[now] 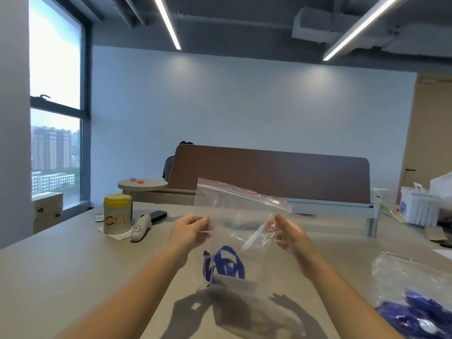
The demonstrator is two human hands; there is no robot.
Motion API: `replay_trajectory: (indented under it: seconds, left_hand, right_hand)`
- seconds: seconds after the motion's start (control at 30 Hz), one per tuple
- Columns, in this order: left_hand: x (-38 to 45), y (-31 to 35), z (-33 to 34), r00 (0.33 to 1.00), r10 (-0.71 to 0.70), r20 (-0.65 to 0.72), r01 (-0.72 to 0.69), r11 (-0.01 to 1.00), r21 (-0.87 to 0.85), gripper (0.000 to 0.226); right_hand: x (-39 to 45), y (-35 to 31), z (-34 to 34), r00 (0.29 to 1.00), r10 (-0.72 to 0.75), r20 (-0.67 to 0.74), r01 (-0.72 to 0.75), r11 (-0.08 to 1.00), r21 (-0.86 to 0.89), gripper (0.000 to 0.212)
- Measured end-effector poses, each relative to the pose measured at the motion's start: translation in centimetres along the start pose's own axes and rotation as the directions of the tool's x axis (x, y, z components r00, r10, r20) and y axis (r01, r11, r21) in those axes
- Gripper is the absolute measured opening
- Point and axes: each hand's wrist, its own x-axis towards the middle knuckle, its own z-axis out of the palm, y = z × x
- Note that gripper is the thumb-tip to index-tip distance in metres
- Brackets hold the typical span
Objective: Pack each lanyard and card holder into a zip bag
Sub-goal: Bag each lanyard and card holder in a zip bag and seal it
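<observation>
So, head view: zip bag (234, 216) held up above surface (73, 265), left hand (189, 228) and right hand (288, 231) each with grip pinched on bag's sides. Blue lanyard (223, 265) plus card holder (234, 283) already inside, low in bag. Looks like sealing left. More lanyards (415, 311) bagged right of it, probably waiting.

Head-worn camera faces forward over the table (73, 265).

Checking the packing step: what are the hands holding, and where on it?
Both hands, left hand and right hand, pinch the clear zip bag at its side edges; the blue lanyard sits inside.
</observation>
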Motion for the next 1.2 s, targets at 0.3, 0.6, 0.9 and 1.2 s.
replay_trajectory:
  seconds: [0.3,0.6,0.9,1.2]
  left_hand:
    - [0.8,0.8,1.8,0.994,0.035,-0.102,-0.029,0.998,0.063,0.017]
    - [0.1,5.4,2.8,0.872,0.488,0.029,-0.464,0.806,0.368,0.025]
    - [-2.5,8.0,7.0,0.819,0.559,0.129,-0.572,0.812,0.114,0.023]
    - [-4.7,9.0,17.2,0.875,0.327,0.357,-0.27,0.942,-0.201,0.017]
  right_hand:
    - [-0.4,1.1,-0.9,0.999,0.025,-0.025,-0.027,0.998,-0.059,0.019]
    - [2.1,-3.0,-3.0,0.903,0.02,-0.429,-0.011,1.0,0.025,0.023]
    - [-1.1,-6.6,-8.8,0.615,-0.545,-0.57,0.148,0.79,-0.595,0.025]
    - [-6.3,-9.4,-19.0,0.576,-0.533,-0.62,0.025,0.769,-0.638,0.025]
